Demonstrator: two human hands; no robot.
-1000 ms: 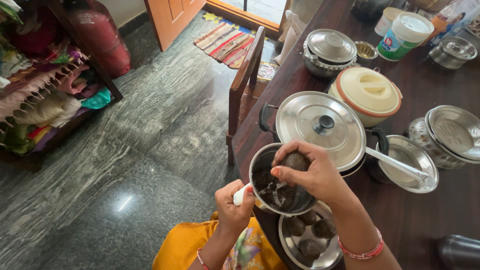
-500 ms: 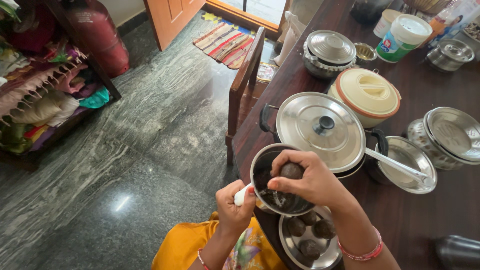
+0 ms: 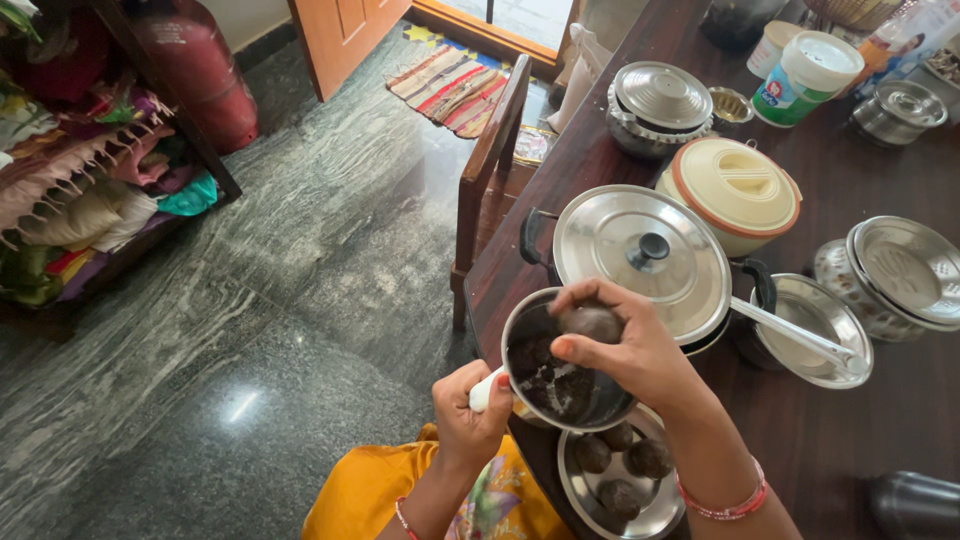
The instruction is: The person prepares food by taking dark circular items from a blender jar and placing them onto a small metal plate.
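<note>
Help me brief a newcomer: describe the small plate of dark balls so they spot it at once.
Start at the dark wooden table and find its near edge. The small steel plate sits there, just below the pan held by the left hand. It alone lies open, holding dark round balls; the other steel vessels are lidded.

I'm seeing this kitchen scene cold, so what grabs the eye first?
The right hand holds a dark round ball over a small steel pan of dark mixture, whose white handle the left hand grips. Below it, a steel plate holds more dark balls. Behind, a big lidded steel pot stands on the dark wooden table.
</note>
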